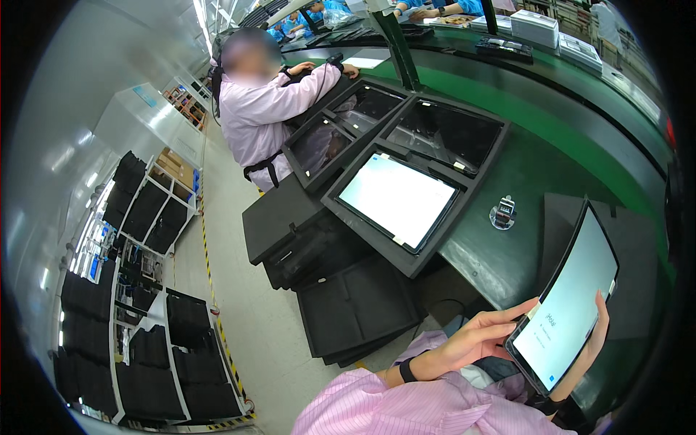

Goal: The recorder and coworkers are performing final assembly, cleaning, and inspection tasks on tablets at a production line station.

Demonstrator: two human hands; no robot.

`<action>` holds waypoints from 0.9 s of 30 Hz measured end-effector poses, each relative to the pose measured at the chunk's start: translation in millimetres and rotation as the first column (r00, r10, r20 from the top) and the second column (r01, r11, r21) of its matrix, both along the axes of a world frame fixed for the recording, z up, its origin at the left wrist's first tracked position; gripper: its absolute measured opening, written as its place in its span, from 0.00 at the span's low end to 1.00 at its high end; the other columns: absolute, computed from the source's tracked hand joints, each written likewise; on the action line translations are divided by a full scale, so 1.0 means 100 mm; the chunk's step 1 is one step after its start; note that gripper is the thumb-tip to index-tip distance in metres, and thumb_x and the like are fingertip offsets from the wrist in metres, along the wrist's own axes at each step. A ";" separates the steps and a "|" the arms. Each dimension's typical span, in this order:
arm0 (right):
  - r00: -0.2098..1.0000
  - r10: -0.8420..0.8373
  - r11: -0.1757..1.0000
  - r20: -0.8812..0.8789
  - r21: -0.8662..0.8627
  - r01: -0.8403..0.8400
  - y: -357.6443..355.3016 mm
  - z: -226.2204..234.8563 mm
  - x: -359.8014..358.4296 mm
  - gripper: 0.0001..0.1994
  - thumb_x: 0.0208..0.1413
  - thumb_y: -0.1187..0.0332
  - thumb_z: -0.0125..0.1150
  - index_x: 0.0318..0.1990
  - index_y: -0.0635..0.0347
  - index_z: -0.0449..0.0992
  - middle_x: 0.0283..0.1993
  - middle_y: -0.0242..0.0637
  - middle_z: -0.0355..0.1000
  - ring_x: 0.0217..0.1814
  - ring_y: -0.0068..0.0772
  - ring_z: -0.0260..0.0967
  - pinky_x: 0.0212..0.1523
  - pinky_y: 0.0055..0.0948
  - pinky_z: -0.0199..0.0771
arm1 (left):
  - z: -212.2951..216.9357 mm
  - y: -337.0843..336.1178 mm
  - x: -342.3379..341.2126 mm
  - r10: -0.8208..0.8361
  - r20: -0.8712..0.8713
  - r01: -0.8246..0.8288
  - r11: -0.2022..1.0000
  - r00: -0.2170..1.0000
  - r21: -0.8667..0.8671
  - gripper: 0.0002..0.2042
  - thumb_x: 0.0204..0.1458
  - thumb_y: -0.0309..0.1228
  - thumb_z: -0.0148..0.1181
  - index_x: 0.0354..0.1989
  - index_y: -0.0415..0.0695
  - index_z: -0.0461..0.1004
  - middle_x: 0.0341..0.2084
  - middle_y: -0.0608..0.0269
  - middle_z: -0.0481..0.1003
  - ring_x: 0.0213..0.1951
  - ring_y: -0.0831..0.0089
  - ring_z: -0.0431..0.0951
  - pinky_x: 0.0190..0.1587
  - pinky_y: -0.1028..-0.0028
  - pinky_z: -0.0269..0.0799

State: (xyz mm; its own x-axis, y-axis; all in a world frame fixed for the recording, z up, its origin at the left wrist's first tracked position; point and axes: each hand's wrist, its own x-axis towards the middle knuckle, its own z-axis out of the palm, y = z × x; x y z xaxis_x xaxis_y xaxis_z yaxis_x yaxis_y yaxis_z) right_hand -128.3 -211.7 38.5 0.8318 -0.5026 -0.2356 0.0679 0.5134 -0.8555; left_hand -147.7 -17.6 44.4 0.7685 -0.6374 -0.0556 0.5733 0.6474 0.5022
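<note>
Left grip (475, 337): hand closed on the lower left edge of a tablet (569, 301), thumb laid along the frame, fingers tucked under it. Right grip (591, 341): wraps the tablet from behind on its lower right side; only fingertips show over the lit screen edge, the rest of the hand hidden by the tablet. Both hands hold it tilted, screen white and facing the wearer, raised just off the green surface (536, 174) at lower right. Dark band on the left wrist (407, 370); pink striped sleeves (413, 406) come in from the bottom edge.

Hard to make out: small marks on the held screen, too small to tell. Right forearm mostly cut off by the frame rim.

Around: black foam tray (435, 239) left of the hands, well apart, carrying a second lit tablet (397, 199); beyond it, more trays with dark-screened tablets (446, 130). Small clear-based device (503, 212) stands on the surface between tray and held tablet. Dark flat pad (562, 217) lies under and behind the held tablet. Stacked black trays (348, 304) beneath the surface's edge. Another person in a pink coat (264, 109) works at the far trays. Shelves of black trays (145, 210) along the left aisle.
</note>
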 end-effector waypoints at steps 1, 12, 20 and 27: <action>1.000 -0.001 1.000 -0.001 0.000 0.001 -0.03 -0.01 0.00 0.22 0.51 0.56 0.57 0.46 0.67 0.70 0.40 0.38 0.73 0.34 0.25 0.73 0.32 0.20 0.74 | 0.00 0.00 0.00 0.000 -0.003 0.000 1.000 1.000 0.007 0.25 0.60 0.30 0.42 0.65 0.45 0.47 0.57 0.63 0.63 0.51 0.75 0.70 0.51 0.71 0.70; 0.971 0.207 0.730 0.123 -0.680 -0.069 -0.11 -0.06 -0.12 0.22 0.54 0.74 0.47 0.58 0.63 0.57 0.51 0.50 0.66 0.50 0.35 0.69 0.49 0.25 0.70 | 0.00 0.03 0.00 -0.044 -0.014 0.043 0.996 0.999 -0.079 0.27 0.58 0.27 0.44 0.66 0.45 0.44 0.52 0.58 0.68 0.49 0.70 0.72 0.52 0.66 0.71; 0.972 0.165 0.798 0.169 -0.602 -0.031 -0.04 0.01 -0.23 0.20 0.57 0.78 0.43 0.58 0.63 0.59 0.47 0.45 0.68 0.43 0.31 0.70 0.43 0.23 0.72 | 0.01 0.01 -0.09 -0.075 -0.100 0.068 0.995 0.992 -0.079 0.29 0.57 0.26 0.46 0.66 0.46 0.44 0.54 0.57 0.66 0.51 0.69 0.71 0.53 0.66 0.68; 0.981 0.126 0.970 -0.146 0.226 -0.091 -0.33 0.23 0.08 0.06 0.49 0.73 0.59 0.34 0.64 0.77 0.33 0.37 0.76 0.31 0.29 0.74 0.33 0.24 0.74 | 0.10 0.22 -0.05 -0.041 0.089 0.024 0.982 0.995 0.185 0.31 0.53 0.23 0.50 0.65 0.38 0.46 0.48 0.52 0.70 0.47 0.72 0.72 0.47 0.76 0.69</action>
State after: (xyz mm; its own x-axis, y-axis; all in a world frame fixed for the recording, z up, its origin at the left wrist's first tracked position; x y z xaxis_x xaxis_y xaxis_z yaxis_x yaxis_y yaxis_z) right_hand -120.4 -244.3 61.9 0.8220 -0.3334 -0.4618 -0.1253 0.6851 -0.7176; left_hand -152.3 4.8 54.4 0.7548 -0.6477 -0.1038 0.5383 0.5212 0.6623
